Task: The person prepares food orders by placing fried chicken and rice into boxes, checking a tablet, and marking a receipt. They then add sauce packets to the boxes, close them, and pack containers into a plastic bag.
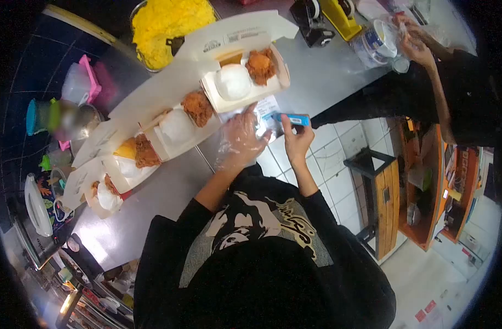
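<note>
A printed paper slip (268, 105) with a light blue mark on it lies at the table's front edge. My left hand (241, 140), in a clear plastic glove, rests on its left side with fingers stretched and thumb apart. From the right, my bare right hand (296, 140) grips a blue highlighter (297, 119), its tip at the slip. Just beyond is an open box (284, 88) with a white rice mound (233, 82) and a piece of fried chicken (261, 67). Several more open boxes of rice and chicken run to the lower left.
A metal pan (134, 27) of yellow food stands at the back. Tape dispensers (338, 19) sit at the upper right. Beside them another person's hands (418, 46) handle clear plastic near a tub (383, 41). A wooden-fronted stand (388, 205) is on the right.
</note>
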Tool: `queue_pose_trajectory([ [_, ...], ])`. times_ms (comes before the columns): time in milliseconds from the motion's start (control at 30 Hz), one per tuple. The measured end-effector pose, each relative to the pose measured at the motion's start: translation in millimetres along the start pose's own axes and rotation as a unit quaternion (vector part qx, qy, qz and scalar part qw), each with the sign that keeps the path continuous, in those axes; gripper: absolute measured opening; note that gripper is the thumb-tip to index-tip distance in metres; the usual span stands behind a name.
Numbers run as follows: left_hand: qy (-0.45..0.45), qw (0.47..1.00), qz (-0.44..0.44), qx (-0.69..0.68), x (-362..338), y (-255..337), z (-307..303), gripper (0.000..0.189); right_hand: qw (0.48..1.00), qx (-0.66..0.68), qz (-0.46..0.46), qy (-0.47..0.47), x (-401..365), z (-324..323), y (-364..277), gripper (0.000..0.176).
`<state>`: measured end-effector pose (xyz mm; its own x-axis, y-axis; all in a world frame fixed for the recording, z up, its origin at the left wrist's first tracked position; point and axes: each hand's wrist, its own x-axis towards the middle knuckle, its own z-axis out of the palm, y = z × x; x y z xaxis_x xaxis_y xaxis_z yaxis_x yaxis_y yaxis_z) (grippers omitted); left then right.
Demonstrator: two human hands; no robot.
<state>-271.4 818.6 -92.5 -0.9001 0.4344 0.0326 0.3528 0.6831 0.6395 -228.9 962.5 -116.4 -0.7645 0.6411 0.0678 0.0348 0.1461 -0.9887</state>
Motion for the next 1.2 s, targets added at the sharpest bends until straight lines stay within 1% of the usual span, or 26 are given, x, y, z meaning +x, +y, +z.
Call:
queue_pose_trajectory([
  [100,-0.001,1.0,-0.002,-0.003,0.1,4.7,-5.9,0.077,1.0,-0.01,-0.026,0.01,2.0,-3.9,9.5,0.019],
  [133,0.004,1.0,0.002,-0.009,-0.4,3.2,-3.9,0.078,1.0,0.011,-0.022,0.011,1.2,-3.2,8.4,0.018],
  [200,0.041,0.998,0.034,-0.019,-1.8,-4.5,5.3,0.078,0.999,0.05,-0.014,0.01,-1.4,-2.1,4.3,0.017],
  [300,0.047,0.998,0.037,-0.007,-2.7,0.3,-0.3,0.075,0.995,-0.067,-0.055,-0.054,-4.4,-3.6,-1.5,0.017],
  [333,0.051,0.998,0.037,-0.007,-1.3,-1.0,2.5,0.075,0.991,-0.085,-0.085,-0.06,-3.4,-4.0,-0.9,0.018],
  [467,0.08,0.995,0.062,-0.005,0.5,-5.1,7.5,0.074,0.999,-0.015,0.037,0.005,2.4,-8.3,5.0,0.019],
  [500,0.08,0.995,0.061,-0.008,0.4,-5.3,7.8,0.074,1.0,-0.009,0.027,0.003,4.2,-8.8,7.8,0.019],
  [567,0.051,0.998,0.031,-0.024,-1.1,0.2,3.3,0.074,1.0,0.0,0.011,0.001,1.7,-9.6,7.7,0.018],
  [700,0.04,0.999,0.023,-0.009,-2.4,-6.6,10.4,0.08,0.999,0.022,-0.012,-0.02,-4.7,-7.9,8.8,0.017],
  [800,0.022,1.0,0.008,-0.01,-1.9,-4.8,8.2,0.082,0.993,-0.042,-0.082,-0.068,-6.3,-9.3,9.1,0.016],
  [867,0.018,1.0,0.011,-0.018,-2.0,-3.9,6.3,0.085,0.993,-0.063,-0.072,-0.062,-5.8,-9.7,9.9,0.016],
  [900,0.031,0.999,0.015,-0.019,-2.1,-2.8,6.1,0.084,0.993,-0.074,-0.068,-0.059,-5.2,-9.5,10.4,0.016],
  [933,0.045,0.999,0.019,-0.019,-1.9,-1.7,6.5,0.083,0.998,-0.041,-0.026,-0.031,-4.2,-7.5,1.0,0.017],
  [967,0.059,0.998,0.024,-0.02,-2.2,-1.0,6.4,0.083,1.0,-0.014,-0.008,-0.017,-3.9,-8.0,0.9,0.017],
  [1033,0.073,0.996,0.04,-0.041,-3.8,-6.5,9.9,0.069,0.999,0.041,0.026,0.01,-0.8,-7.0,-6.8,0.016],
  [1067,0.099,0.991,0.051,-0.07,-2.4,-9.3,12.9,0.06,0.996,0.074,0.044,0.019,-1.0,-8.2,-15.4,0.018],
  [1100,0.124,0.985,0.064,-0.098,-1.1,-12.3,16.2,0.05,0.995,0.097,0.037,0.011,0.6,-9.2,-24.2,0.018],
  [1167,0.201,0.956,0.092,-0.192,-0.4,-11.4,19.6,0.023,0.989,0.142,0.028,-0.001,1.7,-10.7,-46.1,0.019],
  [1200,0.171,0.963,0.082,-0.19,-2.4,-12.3,18.1,0.022,0.987,0.153,0.023,-0.034,1.8,-11.9,-53.6,0.023],
])
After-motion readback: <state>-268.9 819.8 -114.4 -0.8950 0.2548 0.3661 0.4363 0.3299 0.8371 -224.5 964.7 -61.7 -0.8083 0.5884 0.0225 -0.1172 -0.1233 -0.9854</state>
